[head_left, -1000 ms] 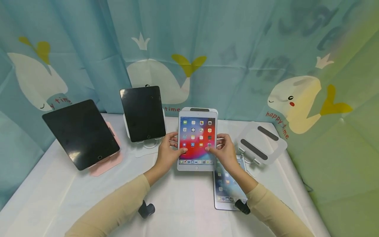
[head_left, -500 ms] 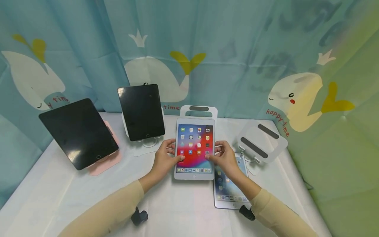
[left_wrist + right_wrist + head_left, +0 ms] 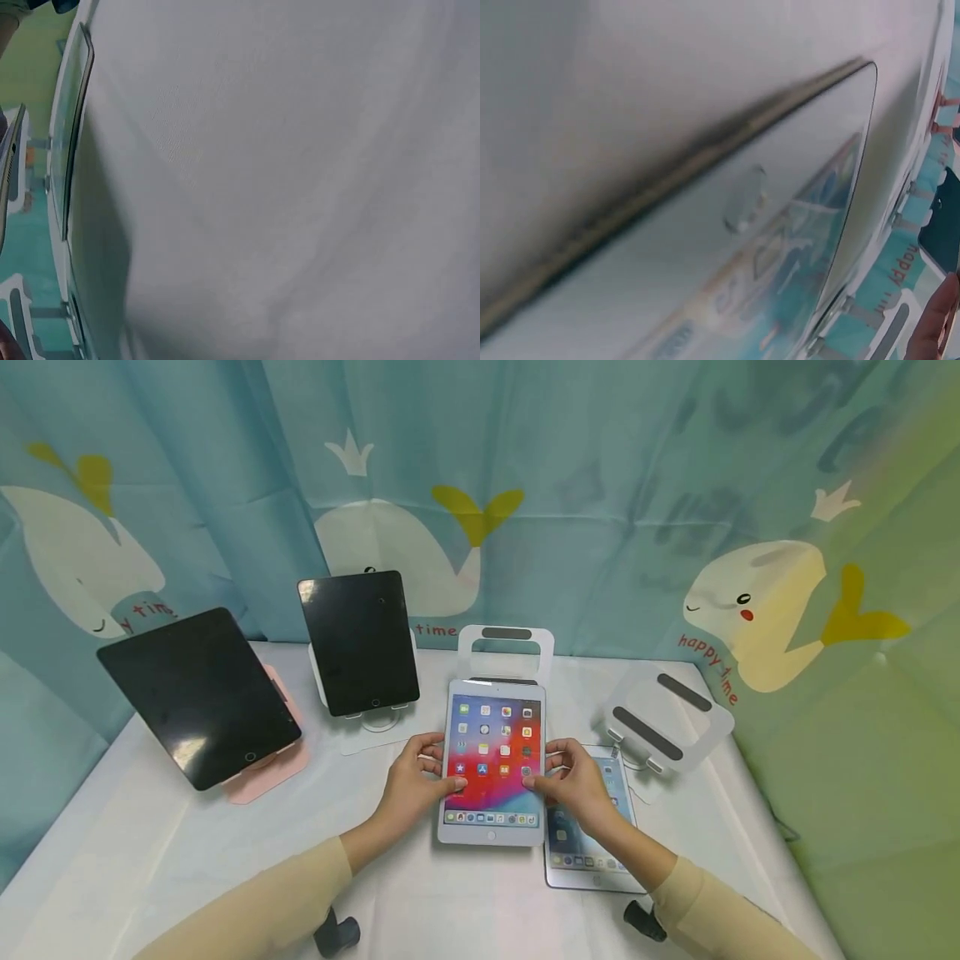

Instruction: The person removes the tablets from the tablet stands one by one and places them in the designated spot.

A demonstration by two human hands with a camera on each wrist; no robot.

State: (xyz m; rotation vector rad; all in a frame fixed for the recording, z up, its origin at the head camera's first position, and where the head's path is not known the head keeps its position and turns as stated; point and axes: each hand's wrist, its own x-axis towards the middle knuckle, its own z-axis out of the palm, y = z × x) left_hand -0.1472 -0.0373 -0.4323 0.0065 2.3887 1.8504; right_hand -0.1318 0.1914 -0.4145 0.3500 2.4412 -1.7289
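Both hands hold a white-framed tablet (image 3: 491,835), its screen lit with app icons on red and blue. My left hand (image 3: 412,781) pinches its left edge, thumb on the front and fingers at the side and behind. On the opposite edge my right hand (image 3: 573,783) grips the same way. Behind the tablet's top edge rises a white stand (image 3: 546,652) with grey pads; the tablet hides its lower part. A second lit tablet (image 3: 566,853) lies flat on the table, partly under my right forearm. The right wrist view shows this lying tablet (image 3: 705,225) close up.
A white stand (image 3: 699,739) with two grey pads, holding no tablet, is at the right. Dark-screened tablets lean on stands at the left: one tablet (image 3: 198,693) on a pink stand (image 3: 262,779), another tablet (image 3: 360,643) on a white one. A whale-print curtain (image 3: 600,568) hangs behind.
Both hands have drawn the held tablet down and toward me, away from the white stand, so more of the stand's frame shows above it. The other tablets stay put.
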